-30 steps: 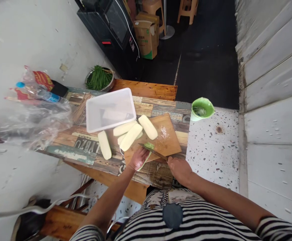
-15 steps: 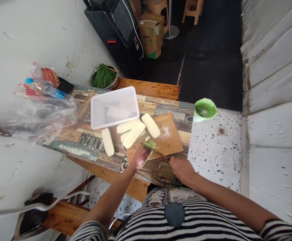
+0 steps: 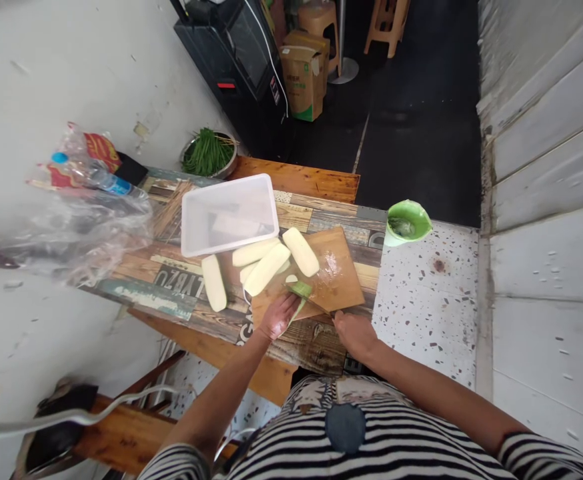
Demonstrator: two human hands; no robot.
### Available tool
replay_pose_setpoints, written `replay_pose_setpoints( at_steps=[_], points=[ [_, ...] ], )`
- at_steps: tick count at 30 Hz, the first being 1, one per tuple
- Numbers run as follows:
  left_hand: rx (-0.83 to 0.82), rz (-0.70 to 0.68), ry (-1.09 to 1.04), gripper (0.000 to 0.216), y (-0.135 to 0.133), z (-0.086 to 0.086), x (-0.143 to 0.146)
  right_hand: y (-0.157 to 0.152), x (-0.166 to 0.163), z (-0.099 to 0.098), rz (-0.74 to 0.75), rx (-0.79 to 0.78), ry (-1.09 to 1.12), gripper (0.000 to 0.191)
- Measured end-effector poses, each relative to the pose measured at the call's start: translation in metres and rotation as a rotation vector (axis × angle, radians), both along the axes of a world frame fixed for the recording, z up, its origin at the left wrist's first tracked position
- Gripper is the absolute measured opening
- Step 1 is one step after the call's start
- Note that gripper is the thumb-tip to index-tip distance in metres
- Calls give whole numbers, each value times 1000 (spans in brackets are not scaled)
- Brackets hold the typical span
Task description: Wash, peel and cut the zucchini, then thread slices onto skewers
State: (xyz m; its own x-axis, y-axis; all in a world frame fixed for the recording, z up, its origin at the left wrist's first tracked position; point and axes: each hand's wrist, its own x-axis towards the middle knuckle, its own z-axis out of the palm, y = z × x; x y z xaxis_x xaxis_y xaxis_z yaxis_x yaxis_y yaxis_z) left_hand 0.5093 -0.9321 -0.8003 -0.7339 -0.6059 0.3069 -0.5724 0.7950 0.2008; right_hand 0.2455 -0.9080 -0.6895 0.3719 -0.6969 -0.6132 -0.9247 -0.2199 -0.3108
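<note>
My left hand [image 3: 277, 321] is closed on a green-skinned zucchini piece [image 3: 301, 289] at the near edge of a wooden cutting board [image 3: 344, 277]. A narrow green strip hangs beside its fingers. My right hand [image 3: 355, 335] grips the handle of a knife [image 3: 320, 307], whose blade lies against the near side of that piece. Just beyond is a small pale slice [image 3: 291, 278]. Pale zucchini halves lie close by: one [image 3: 301, 252] on the board, several stacked at its left edge [image 3: 267, 268], and another [image 3: 214, 283] on the table.
A white plastic tub [image 3: 186, 230] stands behind the zucchini. Skewers [image 3: 172, 208], plastic bags [image 3: 106, 233] and a bottle [image 3: 99, 177] lie to the left. Green stalks [image 3: 209, 152] fill a metal bowl at the back. A green bin [image 3: 390, 233] stands right, beyond the table edge.
My right hand and the knife have shifted slightly left. The small pale slice sits a little nearer the held piece. My left hand keeps its place, and the view has tilted slightly.
</note>
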Motion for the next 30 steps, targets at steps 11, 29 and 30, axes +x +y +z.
replay_pose_setpoints(
  at_steps=[11,29,30],
  points=[
    [73,17,-29,39,4,3,4,12,-3,20,17,-57,-22,23],
    [71,34,-35,39,12,1,10,15,2,14,26,-71,-41,27],
    [63,34,-30,39,12,2,10,15,2,15,26,-70,-43,27]
  ],
)
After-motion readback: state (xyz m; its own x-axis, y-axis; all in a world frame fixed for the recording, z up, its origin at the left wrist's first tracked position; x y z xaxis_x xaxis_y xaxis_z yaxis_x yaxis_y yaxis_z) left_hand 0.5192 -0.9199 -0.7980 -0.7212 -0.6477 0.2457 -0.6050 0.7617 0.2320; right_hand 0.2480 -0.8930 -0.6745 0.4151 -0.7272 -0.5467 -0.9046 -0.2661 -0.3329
